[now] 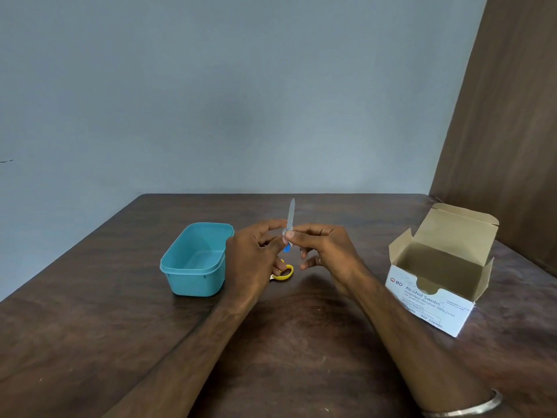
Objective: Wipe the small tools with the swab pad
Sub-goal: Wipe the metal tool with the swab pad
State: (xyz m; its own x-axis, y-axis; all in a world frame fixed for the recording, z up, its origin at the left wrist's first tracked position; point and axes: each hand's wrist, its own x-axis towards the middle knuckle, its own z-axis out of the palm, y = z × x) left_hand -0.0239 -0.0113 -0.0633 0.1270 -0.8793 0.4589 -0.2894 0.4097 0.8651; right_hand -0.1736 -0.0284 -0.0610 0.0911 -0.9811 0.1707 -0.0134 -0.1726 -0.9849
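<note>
Standing almost upright above the middle of the table, a small nail file (291, 214) with a slim grey blade and a blue handle end is pinched between both hands, its pointed tip well clear of the fingers and its blue end showing just below them. The right hand (324, 254) grips it at the base of the blade with thumb and forefinger, where a scrap of pale material, probably the swab pad (285, 232), is wrapped against the metal; it is too small to tell for sure. The other right fingers curl loosely below, one wearing a ring. The left hand (254, 260) closes on the same spot from the other side, fingertips meeting the file, wrist raised and forearm reaching in from the lower left. Beneath the left fingers lies a yellow-handled tool (284, 274) on the wooden table (90, 312), mostly hidden. Just beside the left hand stands an open teal plastic container (194, 260). Well to the right sits an opened Alcohol Swabs box (437, 285), flaps up. A metal bangle (470, 408) circles the right wrist
</note>
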